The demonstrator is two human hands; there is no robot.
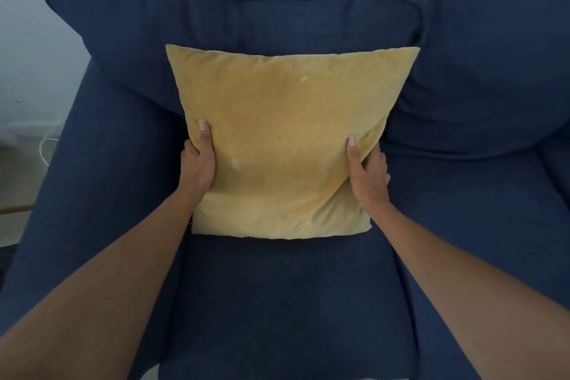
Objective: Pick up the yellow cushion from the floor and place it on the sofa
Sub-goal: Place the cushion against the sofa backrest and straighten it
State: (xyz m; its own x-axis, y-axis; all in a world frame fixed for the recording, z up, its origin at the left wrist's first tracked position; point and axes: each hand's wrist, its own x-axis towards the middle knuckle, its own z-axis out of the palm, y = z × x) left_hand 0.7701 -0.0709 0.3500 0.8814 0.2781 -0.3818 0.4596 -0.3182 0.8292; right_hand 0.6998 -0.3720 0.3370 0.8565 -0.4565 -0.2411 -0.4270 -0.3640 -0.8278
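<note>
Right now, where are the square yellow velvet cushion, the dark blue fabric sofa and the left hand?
Square yellow velvet cushion (287,133): head view, front face.
Dark blue fabric sofa (277,293): head view, bare seat.
Left hand (199,163): head view, back of hand.

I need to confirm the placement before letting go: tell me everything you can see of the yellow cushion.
The yellow cushion is square, mustard yellow, with a soft velvet-like cover and a couple of small pale specks. It stands nearly upright on the blue sofa seat, its bottom edge on the seat and its back leaning against the back cushion. The left hand and right hand each keep a grip on a lower side edge, thumbs on the front; the fabric creases by the right thumb.
</note>
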